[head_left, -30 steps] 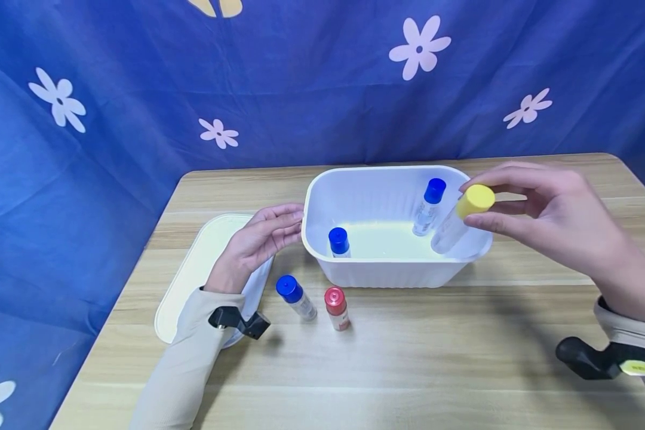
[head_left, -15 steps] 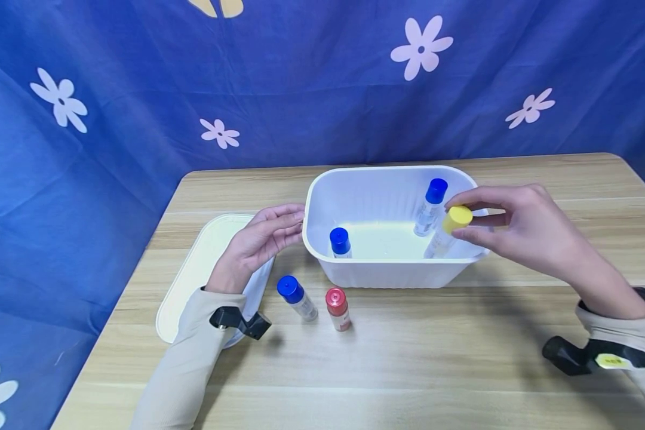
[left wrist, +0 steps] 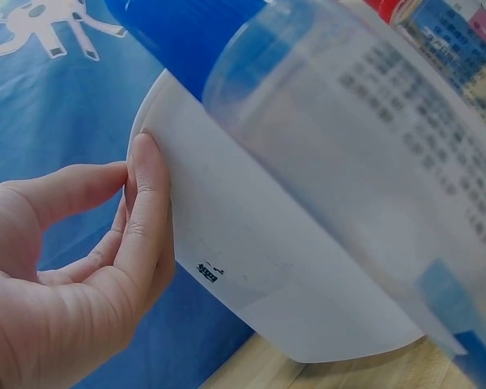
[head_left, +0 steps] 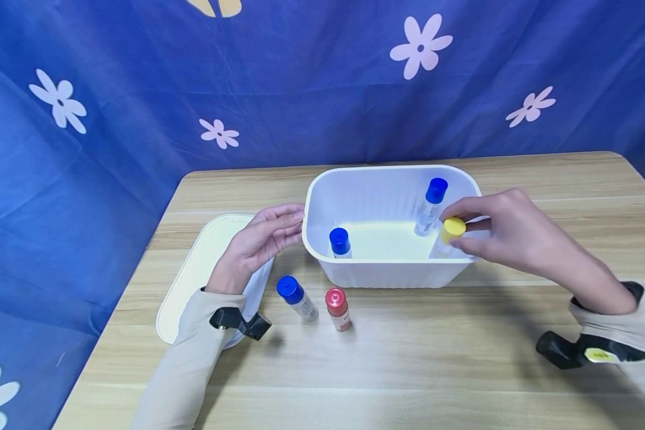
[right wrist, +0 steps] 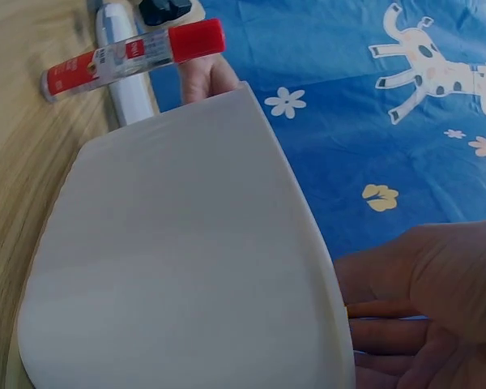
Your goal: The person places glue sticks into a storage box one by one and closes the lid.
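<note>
My right hand (head_left: 507,233) reaches over the right end of a white plastic bin (head_left: 384,275) and pinches the yellow cap of a clear glue stick (head_left: 454,229). This stick stands inside near the right end, its lower part hidden by the front wall. Just behind it leans a blue-capped glue stick (head_left: 432,203). Another blue-capped one (head_left: 340,241) is inside at the left. My left hand (head_left: 263,239) rests its fairly straight fingers against the bin's left end; in the left wrist view its fingertips (left wrist: 148,154) touch the wall by the rim.
A blue-capped glue stick (head_left: 298,298) and a red-capped one (head_left: 338,309) stand on the wooden table (head_left: 408,370) in front of the bin. A white lid (head_left: 193,275) lies at the left, partly under the left forearm. Behind the table hangs a blue flowered cloth (head_left: 312,89).
My right hand has moved left and lower into the bin, bringing the yellow-capped glue stick down and more upright. The left hand and the bin have stayed nearly still.
</note>
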`<state>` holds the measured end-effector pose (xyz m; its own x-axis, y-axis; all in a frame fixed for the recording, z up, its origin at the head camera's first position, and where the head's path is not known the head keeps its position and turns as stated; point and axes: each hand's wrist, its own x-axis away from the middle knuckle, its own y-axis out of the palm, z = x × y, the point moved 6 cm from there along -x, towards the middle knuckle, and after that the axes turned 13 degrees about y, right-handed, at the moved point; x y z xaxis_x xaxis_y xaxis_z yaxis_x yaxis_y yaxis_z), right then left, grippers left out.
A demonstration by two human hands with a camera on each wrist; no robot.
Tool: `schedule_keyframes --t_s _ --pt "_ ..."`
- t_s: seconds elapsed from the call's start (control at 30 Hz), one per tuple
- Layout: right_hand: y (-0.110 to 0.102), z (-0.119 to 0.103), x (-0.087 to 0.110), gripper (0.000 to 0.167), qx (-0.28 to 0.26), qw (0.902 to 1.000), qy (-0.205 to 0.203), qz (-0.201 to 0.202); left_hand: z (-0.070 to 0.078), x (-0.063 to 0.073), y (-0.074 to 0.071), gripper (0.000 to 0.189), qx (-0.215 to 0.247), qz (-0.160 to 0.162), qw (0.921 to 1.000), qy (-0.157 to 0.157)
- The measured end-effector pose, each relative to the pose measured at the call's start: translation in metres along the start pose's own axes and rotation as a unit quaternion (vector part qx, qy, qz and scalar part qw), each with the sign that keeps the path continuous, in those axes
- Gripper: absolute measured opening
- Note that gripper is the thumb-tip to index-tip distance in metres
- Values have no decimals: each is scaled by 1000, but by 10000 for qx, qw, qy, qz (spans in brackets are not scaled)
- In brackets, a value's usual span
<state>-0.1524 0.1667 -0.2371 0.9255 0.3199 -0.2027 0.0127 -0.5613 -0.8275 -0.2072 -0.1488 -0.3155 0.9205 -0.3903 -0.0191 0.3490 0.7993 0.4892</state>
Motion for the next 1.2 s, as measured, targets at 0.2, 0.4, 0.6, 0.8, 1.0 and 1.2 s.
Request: schedule_keyframes --t_s 0.2,0.4,0.6,0.8,1.0,1.2 --pt "6 0 -3 27 294 9984 194 -442 -1 0 -2 20 -9 -54 10000 35" --pt "10 -1 -7 25 315 9955 296 -840 0 1 -1 19 -11 -96 9999 44" --pt "10 0 -8 23 284 9946 357 -930 -1 0 -1 19 35 -32 10000 -10" --pt "10 0 -9 25 324 9938 444 -966 -2 -1 -1 18 2 -89 10000 35" --pt "8 0 -9 23 289 9943 489 -897 -1 -1 0 18 95 -381 9990 193" --pt "7 -2 -8 23 254 9953 408 -840 -1 -1 -1 17 55 -137 9999 79"
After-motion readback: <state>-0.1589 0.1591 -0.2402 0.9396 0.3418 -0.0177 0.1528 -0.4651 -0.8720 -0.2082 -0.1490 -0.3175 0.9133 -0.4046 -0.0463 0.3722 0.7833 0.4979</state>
